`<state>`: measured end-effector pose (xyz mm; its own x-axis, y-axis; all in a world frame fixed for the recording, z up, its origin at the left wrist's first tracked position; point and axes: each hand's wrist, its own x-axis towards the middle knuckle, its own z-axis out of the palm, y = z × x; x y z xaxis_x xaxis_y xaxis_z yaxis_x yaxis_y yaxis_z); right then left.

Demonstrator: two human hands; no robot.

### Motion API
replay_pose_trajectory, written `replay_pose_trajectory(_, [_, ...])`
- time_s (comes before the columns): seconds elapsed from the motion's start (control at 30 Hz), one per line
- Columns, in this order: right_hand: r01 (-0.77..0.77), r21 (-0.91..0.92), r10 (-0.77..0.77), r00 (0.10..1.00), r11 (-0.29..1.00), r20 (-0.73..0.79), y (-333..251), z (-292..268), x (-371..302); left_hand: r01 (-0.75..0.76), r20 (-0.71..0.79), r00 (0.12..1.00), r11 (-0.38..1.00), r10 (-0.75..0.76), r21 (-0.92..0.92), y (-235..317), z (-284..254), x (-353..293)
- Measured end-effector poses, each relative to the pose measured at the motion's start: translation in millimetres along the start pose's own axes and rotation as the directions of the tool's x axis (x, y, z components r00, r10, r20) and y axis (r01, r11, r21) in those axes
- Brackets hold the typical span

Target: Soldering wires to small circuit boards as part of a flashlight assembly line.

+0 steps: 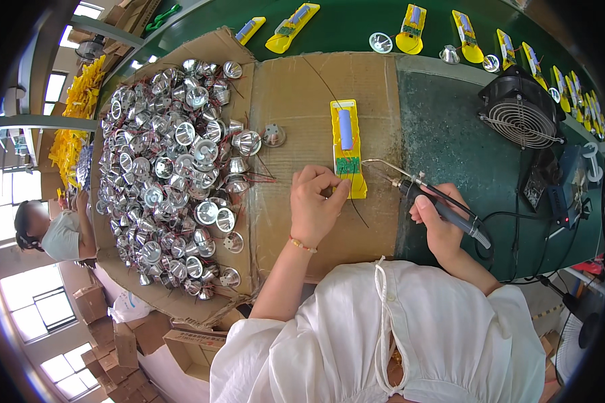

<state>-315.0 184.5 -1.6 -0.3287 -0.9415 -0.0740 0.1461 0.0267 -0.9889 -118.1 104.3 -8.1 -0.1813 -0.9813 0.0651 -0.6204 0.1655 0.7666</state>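
Observation:
A yellow plastic flashlight shell (359,186) lies lengthwise on the cardboard in front of me. In it sit a blue cylindrical battery (345,130) and a small green circuit board (347,165). My left hand (318,203) is closed in a pinch at the shell's near left edge, just below the board; whatever lies between the fingertips is too small to make out. My right hand (439,225) grips a soldering iron (410,191) with a curved thin metal tube attached. The tube's end is close to the board's right side. A thin dark wire (361,215) sticks out past the shell's near end.
To the left, a cardboard box (245,101) is heaped with shiny reflector cups (205,151) with red wires. One loose reflector (273,135) lies beside it. More yellow shells (410,30) line the far edge. A black fan (523,111) stands right. A person (60,232) works at far left.

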Motion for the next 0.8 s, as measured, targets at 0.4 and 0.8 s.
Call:
replay_pose_trajectory(0.4, [0.000, -0.050, -0.006, 0.993, 0.999, -0.120, 13, -41, 5, 0.113, 0.196, 0.974, 0.994, -0.109, -0.007, 5, -22, 20])
replay_pose_trajectory(0.8, [-0.038, 0.045, 0.045, 0.987, 0.998, -0.157, 21, -47, 13, -0.122, -0.206, 0.923, 0.756, 0.324, 0.643, -11, 2, 295])
